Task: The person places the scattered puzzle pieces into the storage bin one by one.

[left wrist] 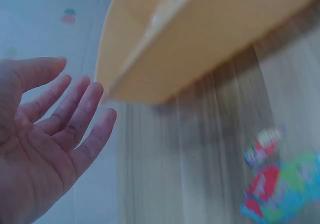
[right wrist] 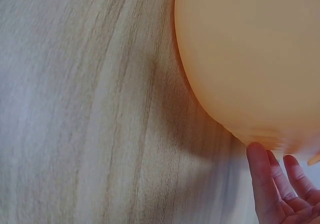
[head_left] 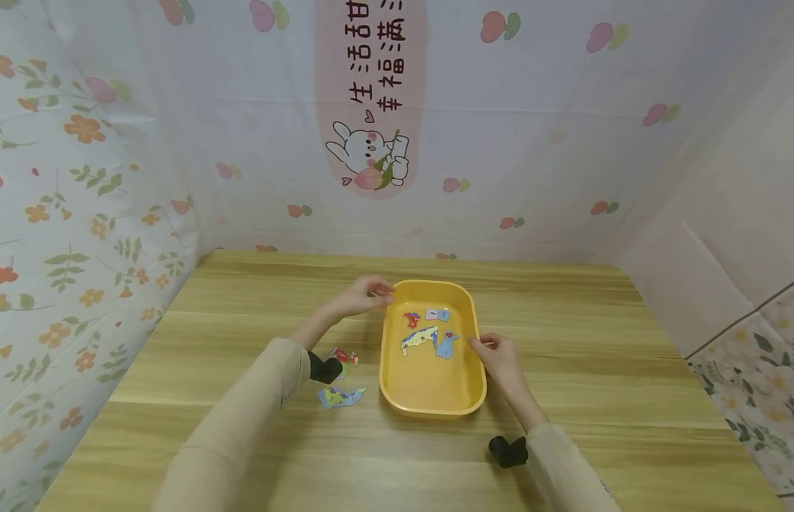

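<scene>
Cutouts [head_left: 420, 338] lie inside tray [head_left: 433, 387], mid-table [head_left: 595, 341]; loose scraps [head_left: 340, 397] left of it, some partly behind black wrist mount [head_left: 325, 368]. Left hand [head_left: 363, 296]: fingers loosely spread beside tray, contact unclear. Right hand [head_left: 502, 361] pinches tray's right edge.

Surface [head_left: 602, 334]: wood-grain, yellowish-brown, runs beneath both hands and past them on each side. Yellow tray [head_left: 429, 390] between left hand [head_left: 369, 295] and right hand [head_left: 498, 359], casting a shadow on the surface (can't tell if it sits flat or is slightly raised). Small cutouts lie flat beside the left wrist, nearer the person than the left hand: red-white-green cutouts [head_left: 341, 355] (partly hidden by the black wrist mount [head_left: 324, 368]), then a blue-green cutout [head_left: 339, 397] closer still to the person. Both groups are apart from the tray.
</scene>
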Motion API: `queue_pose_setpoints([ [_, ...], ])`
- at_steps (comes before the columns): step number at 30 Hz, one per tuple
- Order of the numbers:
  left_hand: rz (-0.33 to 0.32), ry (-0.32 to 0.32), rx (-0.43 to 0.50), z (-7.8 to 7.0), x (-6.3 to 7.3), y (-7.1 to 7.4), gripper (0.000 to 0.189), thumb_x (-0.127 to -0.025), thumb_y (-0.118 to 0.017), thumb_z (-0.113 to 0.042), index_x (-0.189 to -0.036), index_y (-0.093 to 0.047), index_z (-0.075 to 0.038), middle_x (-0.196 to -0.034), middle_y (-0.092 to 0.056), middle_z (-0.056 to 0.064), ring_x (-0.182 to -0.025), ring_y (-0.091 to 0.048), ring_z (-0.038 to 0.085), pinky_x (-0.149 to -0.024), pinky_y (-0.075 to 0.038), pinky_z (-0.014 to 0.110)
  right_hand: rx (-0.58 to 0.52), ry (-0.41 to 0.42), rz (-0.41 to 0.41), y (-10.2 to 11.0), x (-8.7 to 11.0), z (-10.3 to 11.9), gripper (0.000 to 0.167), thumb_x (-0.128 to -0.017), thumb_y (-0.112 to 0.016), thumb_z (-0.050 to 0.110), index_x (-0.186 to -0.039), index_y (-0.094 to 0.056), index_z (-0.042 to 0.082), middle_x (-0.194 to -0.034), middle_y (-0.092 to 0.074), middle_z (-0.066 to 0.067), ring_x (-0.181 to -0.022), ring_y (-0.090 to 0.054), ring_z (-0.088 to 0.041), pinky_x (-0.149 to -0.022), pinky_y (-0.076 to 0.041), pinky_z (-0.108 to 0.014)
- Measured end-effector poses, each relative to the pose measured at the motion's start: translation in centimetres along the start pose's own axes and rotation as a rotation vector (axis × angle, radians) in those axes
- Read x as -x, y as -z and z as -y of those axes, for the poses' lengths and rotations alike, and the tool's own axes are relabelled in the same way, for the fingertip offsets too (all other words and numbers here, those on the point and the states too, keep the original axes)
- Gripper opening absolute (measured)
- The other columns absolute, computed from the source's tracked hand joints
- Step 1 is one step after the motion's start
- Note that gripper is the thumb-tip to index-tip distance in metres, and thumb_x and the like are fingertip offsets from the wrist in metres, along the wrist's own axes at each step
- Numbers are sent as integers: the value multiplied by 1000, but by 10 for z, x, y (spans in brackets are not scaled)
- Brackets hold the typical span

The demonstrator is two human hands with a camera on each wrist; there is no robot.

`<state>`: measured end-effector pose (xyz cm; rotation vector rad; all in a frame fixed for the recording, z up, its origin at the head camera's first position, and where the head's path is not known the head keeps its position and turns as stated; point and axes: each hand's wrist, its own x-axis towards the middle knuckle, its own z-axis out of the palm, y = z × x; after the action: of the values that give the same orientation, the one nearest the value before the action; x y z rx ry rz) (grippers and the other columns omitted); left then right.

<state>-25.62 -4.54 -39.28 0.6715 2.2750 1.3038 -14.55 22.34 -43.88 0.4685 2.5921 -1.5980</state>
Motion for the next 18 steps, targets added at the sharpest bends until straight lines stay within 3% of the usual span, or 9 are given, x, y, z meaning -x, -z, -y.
queue_pose_setpoints([
  [8, 93, -63, -195, 23, 34, 16, 33, -88, -53, -3, -117, -52, 12, -114, -57, 30, -107, -55, 39, -93, -47, 43, -6, 4, 8, 0, 0, 0, 40, -89, -57, 25, -108, -57, -10, -82, -64, -18, -54, -58, -8, -49, -51, -23],
  [13, 118, 24, -323, 35, 52, 18, 29, -85, -59, -6, -111, -60, 6, -110, -62, 24, -103, -58, 35, -89, -49, 41, 8, 8, -1, -1, 1, 1, 38, -88, -57, 24, -105, -57, -10, -80, -63, -16, -55, -56, -8, -49, -49, -21],
  [18, 87, 80, -329, 47, 64, 17, 27, -81, -63, -3, -106, -62, 7, -107, -64, 22, -99, -59, 33, -87, -50, 40, 7, 2, -5, 0, 1, 2, 38, -88, -56, 24, -105, -58, -10, -82, -63, -16, -57, -56, -8, -50, -49, -21],
])
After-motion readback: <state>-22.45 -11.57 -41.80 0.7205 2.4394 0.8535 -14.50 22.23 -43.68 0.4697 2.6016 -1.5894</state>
